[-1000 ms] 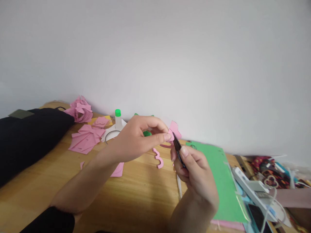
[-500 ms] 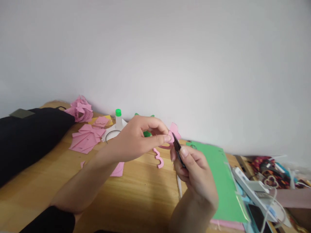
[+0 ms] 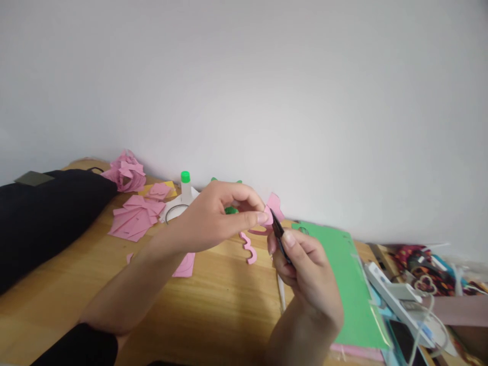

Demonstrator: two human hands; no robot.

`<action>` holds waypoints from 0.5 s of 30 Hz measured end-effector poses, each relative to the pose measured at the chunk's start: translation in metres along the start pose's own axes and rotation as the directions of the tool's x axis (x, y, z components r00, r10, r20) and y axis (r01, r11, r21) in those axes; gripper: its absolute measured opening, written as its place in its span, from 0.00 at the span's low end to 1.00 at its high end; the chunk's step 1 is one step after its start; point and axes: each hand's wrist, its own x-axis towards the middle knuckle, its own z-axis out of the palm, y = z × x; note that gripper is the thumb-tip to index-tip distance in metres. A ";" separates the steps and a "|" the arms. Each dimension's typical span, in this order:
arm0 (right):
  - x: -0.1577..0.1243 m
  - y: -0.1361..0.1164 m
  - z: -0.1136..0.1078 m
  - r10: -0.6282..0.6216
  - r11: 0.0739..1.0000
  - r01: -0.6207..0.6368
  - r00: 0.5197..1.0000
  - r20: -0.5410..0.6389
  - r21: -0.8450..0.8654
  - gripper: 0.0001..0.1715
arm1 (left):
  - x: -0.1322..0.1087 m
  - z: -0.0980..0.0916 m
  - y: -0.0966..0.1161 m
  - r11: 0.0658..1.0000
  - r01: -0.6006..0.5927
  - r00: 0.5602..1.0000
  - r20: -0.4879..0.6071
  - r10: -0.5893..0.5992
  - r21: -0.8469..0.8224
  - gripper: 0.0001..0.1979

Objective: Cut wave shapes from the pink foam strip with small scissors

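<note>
My left hand (image 3: 219,218) pinches a small pink paper piece (image 3: 275,204) between thumb and fingertips, above the table. My right hand (image 3: 310,269) is closed around black tweezers (image 3: 278,231), thumb pressed on their side. Their narrow tip points up and left and lies against the paper beside my left thumb. Whether the tips grip the paper edge, I cannot tell. Below the hands, a wavy pink paper strip (image 3: 249,250) lies on the wooden table (image 3: 224,305). Part of a pink sheet with drawn curves (image 3: 185,266) shows from under my left forearm.
Pink paper pieces (image 3: 137,218) and a crumpled pink pile (image 3: 126,173) lie at the back left, near a green-capped glue stick (image 3: 185,185). A black bag (image 3: 49,218) is on the left. Green sheets (image 3: 354,290), a power strip (image 3: 396,302) and a phone (image 3: 406,338) lie right.
Almost nothing differs. The pink paper piece has turned very slightly at the tweezers' tip, while both hands hold their places.
</note>
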 end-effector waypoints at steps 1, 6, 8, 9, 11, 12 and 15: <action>0.000 0.000 0.000 -0.002 1.000 0.002 1.000 0.001 -0.001 0.22 | 0.000 0.000 0.000 1.000 -0.003 1.000 -0.002 0.003 0.002 0.07; -0.001 -0.002 0.000 0.000 1.000 0.000 1.000 0.006 0.003 0.22 | -0.001 0.000 -0.004 1.000 0.001 1.000 -0.016 -0.001 -0.011 0.06; -0.001 -0.002 0.000 0.001 1.000 -0.001 1.000 0.003 0.008 0.22 | -0.001 0.001 -0.006 1.000 0.006 1.000 -0.011 -0.006 -0.030 0.06; -0.001 -0.002 0.000 0.001 1.000 -0.001 1.000 0.001 0.010 0.22 | -0.001 0.002 -0.007 0.999 0.013 1.000 -0.005 -0.013 -0.045 0.06; 0.000 -0.003 0.001 0.001 1.000 -0.001 1.000 0.000 0.011 0.21 | -0.001 0.003 -0.008 0.997 0.026 1.000 0.003 -0.026 -0.079 0.06; 0.000 -0.003 0.001 -0.002 1.000 0.002 1.000 0.001 0.008 0.21 | -0.001 0.004 -0.008 0.996 0.031 1.000 0.000 -0.031 -0.088 0.06; 0.000 -0.003 0.001 -0.002 1.000 0.002 1.000 0.005 -0.005 0.22 | -0.001 0.005 -0.008 0.996 0.035 0.999 -0.016 -0.037 -0.077 0.06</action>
